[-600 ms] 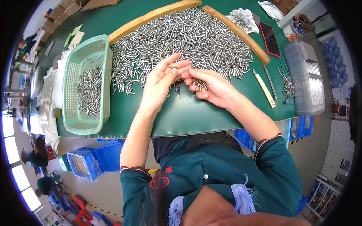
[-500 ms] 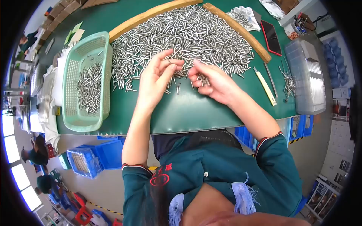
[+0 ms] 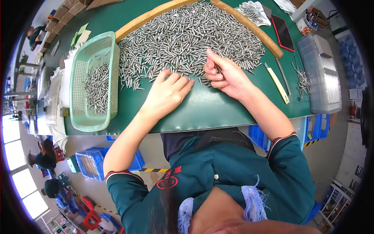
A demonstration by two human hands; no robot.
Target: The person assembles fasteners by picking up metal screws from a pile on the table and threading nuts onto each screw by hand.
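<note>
Hands (image 3: 167,93) wider apart, open tabletop (image 3: 202,109) beside metal pins (image 3: 187,39)

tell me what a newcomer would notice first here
Probably the big heap of metal pins spread across the green table, bordered at the far side by wooden strips. Next, the pale green basket left of it, holding more pins, and the two bare hands, left and right, at the heap's near edge.

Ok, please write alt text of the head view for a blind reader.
A person's curled right hand seems to hold metal pins by a large pile of them on a green table; the left hand is palm down. A green basket at left holds more.
</note>
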